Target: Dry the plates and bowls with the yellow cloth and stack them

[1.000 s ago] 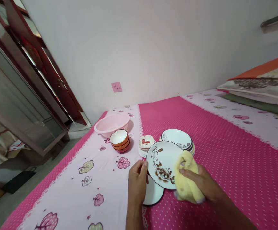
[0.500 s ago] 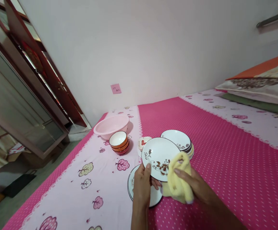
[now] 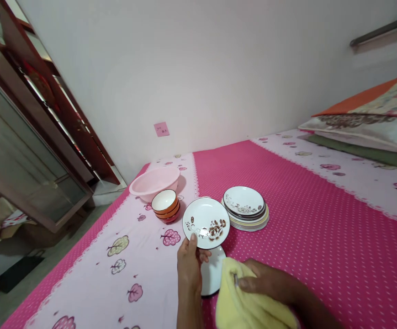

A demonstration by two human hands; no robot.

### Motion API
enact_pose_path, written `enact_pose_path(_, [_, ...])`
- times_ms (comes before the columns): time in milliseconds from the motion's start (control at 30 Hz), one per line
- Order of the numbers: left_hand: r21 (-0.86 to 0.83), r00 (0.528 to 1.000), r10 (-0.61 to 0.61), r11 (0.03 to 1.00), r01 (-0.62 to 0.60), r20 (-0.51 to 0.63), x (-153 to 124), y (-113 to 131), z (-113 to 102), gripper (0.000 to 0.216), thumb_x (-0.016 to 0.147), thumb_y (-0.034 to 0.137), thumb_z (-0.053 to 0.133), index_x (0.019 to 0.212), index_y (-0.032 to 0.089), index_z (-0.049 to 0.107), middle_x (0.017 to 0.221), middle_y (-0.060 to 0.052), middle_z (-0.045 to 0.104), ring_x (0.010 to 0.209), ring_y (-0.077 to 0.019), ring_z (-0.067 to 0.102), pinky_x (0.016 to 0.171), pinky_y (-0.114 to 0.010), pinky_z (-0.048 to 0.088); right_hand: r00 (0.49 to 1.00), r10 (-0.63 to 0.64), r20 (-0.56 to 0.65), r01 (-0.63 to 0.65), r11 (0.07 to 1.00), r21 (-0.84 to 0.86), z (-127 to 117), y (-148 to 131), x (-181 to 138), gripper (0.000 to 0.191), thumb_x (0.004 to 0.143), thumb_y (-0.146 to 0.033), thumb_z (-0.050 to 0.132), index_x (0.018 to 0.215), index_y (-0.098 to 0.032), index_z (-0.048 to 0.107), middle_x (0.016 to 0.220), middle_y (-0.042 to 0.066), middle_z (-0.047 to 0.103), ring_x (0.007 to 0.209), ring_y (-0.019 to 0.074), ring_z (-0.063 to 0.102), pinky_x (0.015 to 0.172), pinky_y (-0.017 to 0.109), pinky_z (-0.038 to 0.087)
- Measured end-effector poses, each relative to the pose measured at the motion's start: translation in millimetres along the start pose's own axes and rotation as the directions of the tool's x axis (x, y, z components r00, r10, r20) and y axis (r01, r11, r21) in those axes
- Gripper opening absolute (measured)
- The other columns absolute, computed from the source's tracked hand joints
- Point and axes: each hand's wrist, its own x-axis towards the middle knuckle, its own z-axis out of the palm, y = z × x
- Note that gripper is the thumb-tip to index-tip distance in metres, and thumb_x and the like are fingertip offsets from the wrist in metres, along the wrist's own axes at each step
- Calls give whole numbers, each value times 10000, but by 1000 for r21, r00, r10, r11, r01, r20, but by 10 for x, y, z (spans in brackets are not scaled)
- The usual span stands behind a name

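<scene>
A white plate (image 3: 203,214) with a dark rim and brown flowers is held up, tilted, by my left hand (image 3: 190,258), thumb on its face and fingers beneath. Bunched in my right hand (image 3: 267,281) is a yellow cloth (image 3: 242,301), low and to the right, apart from the plate. Below the held plate, another white plate (image 3: 212,274) lies on the bedspread, partly hidden by my left hand and arm. Just right of the held plate rises a stack of plates (image 3: 244,201), flowered ones on top of yellowish ones.
Several nested orange bowls (image 3: 166,208) stand at the left, in front of a pink basin (image 3: 153,183). The pink and white bedspread (image 3: 143,269) lies under everything. Pillows (image 3: 366,121) are piled at the far right. A white wall (image 3: 212,82) rises behind.
My right hand has drawn the cloth off the plate, down toward me. My left hand has shifted the plate a little left, and more of the plate stack shows.
</scene>
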Motion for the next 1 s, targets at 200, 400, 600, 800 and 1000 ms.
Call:
enact_pose_path(200, [-61,999,-38,997,40,22,-19,10,80,520,608,487,923,862,167,602,657,41,681,507,-88,603,467,-184,404,983,-51,-175,21,985,-169,-542,-208,231,425,590,-519,881,828,-195,743,671,19,716,708,256,689,643,322,521])
enact_pose_path(400, [-37,994,-83,996,85,65,-56,-52,175,578,606,576,911,869,143,634,586,20,669,480,-92,586,471,-187,404,940,-151,-308,66,961,-270,-657,-333,379,435,668,-598,820,829,-202,735,793,60,757,794,269,685,733,365,515])
enact_pose_path(600, [-23,986,-114,993,118,120,-103,-152,325,612,604,610,902,888,144,627,593,31,660,453,-81,559,461,-194,408,965,-189,-184,157,972,-173,-362,-448,371,541,773,-696,693,932,-181,739,666,28,723,616,206,651,628,325,502])
enact_pose_path(800, [-27,967,-146,988,155,207,-163,-238,483,607,609,587,910,917,150,623,670,6,697,496,-107,621,458,-200,433,949,-151,-276,130,987,-96,-331,-351,435,510,759,-680,657,855,-181,688,485,-12,623,442,177,559,473,280,403])
enact_pose_path(1000, [37,922,-170,985,168,348,-157,-203,475,691,702,675,821,1061,112,644,837,-103,783,594,-130,682,530,-214,491,864,-154,-480,119,988,-103,-627,-347,538,445,708,-592,698,832,-165,685,488,-1,631,455,174,558,479,281,418])
